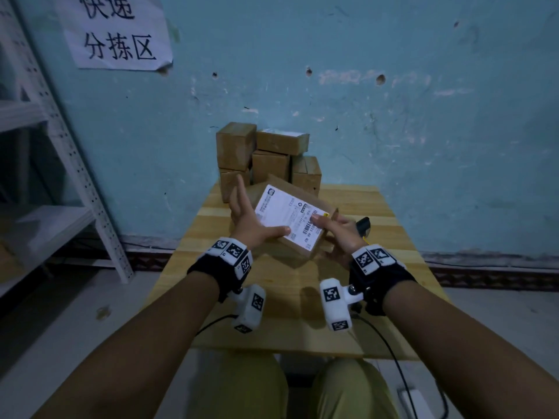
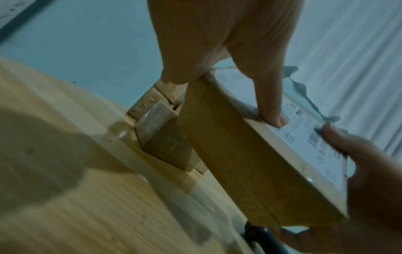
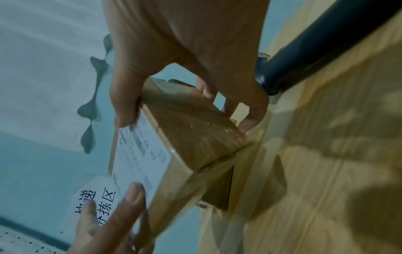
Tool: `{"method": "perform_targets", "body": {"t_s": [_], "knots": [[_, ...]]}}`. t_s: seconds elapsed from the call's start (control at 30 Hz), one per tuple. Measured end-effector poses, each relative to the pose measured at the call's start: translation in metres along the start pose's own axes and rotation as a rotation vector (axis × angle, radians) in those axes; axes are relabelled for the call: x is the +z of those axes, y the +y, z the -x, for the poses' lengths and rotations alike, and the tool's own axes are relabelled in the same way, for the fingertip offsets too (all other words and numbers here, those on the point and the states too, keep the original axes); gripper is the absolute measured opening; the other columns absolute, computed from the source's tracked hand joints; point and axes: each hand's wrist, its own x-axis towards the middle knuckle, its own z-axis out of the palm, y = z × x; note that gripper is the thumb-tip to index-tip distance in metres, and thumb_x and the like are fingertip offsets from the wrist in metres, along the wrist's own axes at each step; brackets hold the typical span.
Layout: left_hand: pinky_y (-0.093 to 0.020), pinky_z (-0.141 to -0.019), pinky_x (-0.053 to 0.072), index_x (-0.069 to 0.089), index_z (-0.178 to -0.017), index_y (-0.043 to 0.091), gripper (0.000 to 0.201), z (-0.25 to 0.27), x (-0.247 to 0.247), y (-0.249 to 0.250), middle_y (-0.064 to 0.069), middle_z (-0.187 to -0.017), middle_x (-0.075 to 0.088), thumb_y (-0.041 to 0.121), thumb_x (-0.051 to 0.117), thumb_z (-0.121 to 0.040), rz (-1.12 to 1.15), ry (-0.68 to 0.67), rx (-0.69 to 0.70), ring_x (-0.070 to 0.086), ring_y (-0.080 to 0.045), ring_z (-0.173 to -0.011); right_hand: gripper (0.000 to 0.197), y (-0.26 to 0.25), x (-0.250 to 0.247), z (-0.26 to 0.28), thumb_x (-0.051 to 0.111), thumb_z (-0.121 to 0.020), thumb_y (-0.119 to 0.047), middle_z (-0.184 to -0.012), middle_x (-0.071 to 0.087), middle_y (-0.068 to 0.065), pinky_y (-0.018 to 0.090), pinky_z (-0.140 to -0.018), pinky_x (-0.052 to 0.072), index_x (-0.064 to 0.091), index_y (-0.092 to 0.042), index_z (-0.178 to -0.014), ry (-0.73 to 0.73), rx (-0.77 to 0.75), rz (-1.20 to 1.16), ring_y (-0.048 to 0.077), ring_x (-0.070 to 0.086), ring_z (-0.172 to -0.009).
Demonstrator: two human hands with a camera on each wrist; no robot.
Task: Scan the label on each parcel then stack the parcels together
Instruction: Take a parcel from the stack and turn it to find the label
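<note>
A flat brown parcel (image 1: 305, 247) with a white label (image 1: 287, 216) is tilted up above the wooden table (image 1: 272, 300). My left hand (image 1: 257, 222) holds its left end, thumb (image 2: 272, 110) on the label and the fingers stretched along the far side. My right hand (image 1: 338, 234) grips the right end, thumb (image 3: 124, 111) on the barcode edge and fingers underneath. The wrist views show the parcel's side (image 2: 228, 154) and taped end (image 3: 191, 120). A pile of several brown parcels (image 1: 266, 155) stands behind it against the wall. A black scanner (image 1: 363, 225) lies just right of my right hand.
A white metal shelf rack (image 1: 60, 152) stands at the left. A paper sign (image 1: 118, 31) hangs on the blue wall. A black cable (image 1: 390, 352) runs off the table's near right edge. The scanner's dark handle (image 3: 315, 48) sits close beside my right palm.
</note>
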Motion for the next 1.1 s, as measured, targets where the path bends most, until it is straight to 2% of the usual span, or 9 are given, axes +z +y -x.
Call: {"method": "perform_targets", "body": {"t_s": [0.13,0.3,0.47,0.57,0.67,0.77,0.87,1.0,1.1], "knots": [[-0.048,-0.119,0.002,-0.017,-0.144,0.038,0.144,-0.003,0.000,0.001,0.000,-0.156,-0.018,0.027,0.090,-0.050,-0.325,-0.032,0.109,-0.007,-0.023,-0.146,0.067,-0.012,0.000,-0.003,0.077,-0.071,-0.006,-0.115,0.059,0.006,0.033,-0.070,0.052,0.038,-0.013,-0.125,0.008,-0.109,0.088,0.018,0.062,-0.089],[-0.054,-0.116,-0.007,-0.017,-0.143,0.044,0.139,-0.003,0.000,0.001,0.009,-0.158,-0.012,0.030,0.089,-0.053,-0.458,-0.118,0.148,-0.011,-0.023,-0.146,0.095,-0.031,0.005,-0.004,0.089,-0.050,-0.018,-0.134,0.047,0.007,0.043,-0.096,0.049,0.042,-0.017,-0.132,-0.064,-0.201,0.338,0.024,0.055,-0.114],[-0.051,-0.114,-0.010,-0.017,-0.143,0.046,0.137,-0.004,-0.001,-0.002,0.001,-0.159,0.007,0.024,0.087,-0.057,-0.365,-0.163,0.075,-0.001,-0.023,-0.147,0.078,-0.052,0.007,-0.006,0.082,-0.063,-0.002,-0.133,0.053,0.014,0.041,-0.103,0.044,0.050,-0.014,-0.133,-0.139,-0.316,0.497,0.025,0.053,-0.122],[-0.051,-0.115,-0.010,-0.018,-0.143,0.043,0.137,-0.008,-0.003,-0.008,0.002,-0.159,0.010,0.022,0.087,-0.057,-0.326,-0.230,0.036,0.004,-0.021,-0.147,0.079,-0.065,0.009,0.000,0.080,-0.065,-0.001,-0.121,0.057,0.005,0.028,-0.089,0.048,0.048,-0.016,-0.136,-0.226,-0.333,0.633,0.017,0.058,-0.106],[-0.055,-0.117,0.005,-0.017,-0.145,0.039,0.138,-0.007,-0.001,-0.011,0.001,-0.157,0.016,0.015,0.087,-0.058,-0.262,-0.372,-0.001,0.011,-0.021,-0.146,0.077,-0.073,0.012,0.003,0.080,-0.068,-0.005,-0.116,0.052,-0.003,0.019,-0.087,0.041,0.047,-0.020,-0.136,-0.304,-0.373,0.795,0.010,0.051,-0.106],[-0.045,-0.116,0.024,-0.013,-0.148,0.031,0.133,-0.004,-0.001,-0.010,-0.003,-0.157,0.018,0.001,0.083,-0.060,-0.149,-0.449,-0.057,0.021,-0.021,-0.144,0.078,-0.073,0.014,0.003,0.079,-0.069,-0.008,-0.117,0.049,-0.006,0.018,-0.089,0.039,0.045,-0.021,-0.138,-0.351,-0.372,0.868,0.008,0.050,-0.106],[-0.037,-0.115,0.027,-0.004,-0.150,0.025,0.127,-0.003,-0.001,-0.010,-0.007,-0.156,0.019,-0.005,0.081,-0.060,-0.068,-0.451,-0.069,0.021,-0.021,-0.143,0.074,-0.071,0.013,0.000,0.079,-0.070,-0.010,-0.121,0.052,-0.002,0.020,-0.089,0.041,0.047,-0.020,-0.137,-0.361,-0.388,0.894,0.010,0.052,-0.107],[-0.042,-0.109,0.038,0.009,-0.149,0.030,0.124,-0.002,0.006,-0.020,-0.006,-0.147,0.037,-0.003,0.084,-0.056,0.045,-0.469,-0.067,0.038,-0.023,-0.135,0.062,-0.064,0.011,-0.009,0.079,-0.071,-0.012,-0.131,0.056,0.006,0.028,-0.097,0.044,0.056,-0.015,-0.129,-0.301,-0.418,0.917,0.019,0.054,-0.119],[-0.046,-0.107,0.039,0.011,-0.149,0.030,0.127,-0.001,0.013,-0.029,-0.009,-0.146,0.040,0.005,0.087,-0.051,0.146,-0.440,-0.095,0.041,-0.025,-0.133,0.056,-0.058,0.011,-0.012,0.073,-0.077,-0.006,-0.132,0.057,0.008,0.025,-0.102,0.039,0.054,-0.006,-0.129,-0.270,-0.416,0.855,0.019,0.053,-0.123]]}}
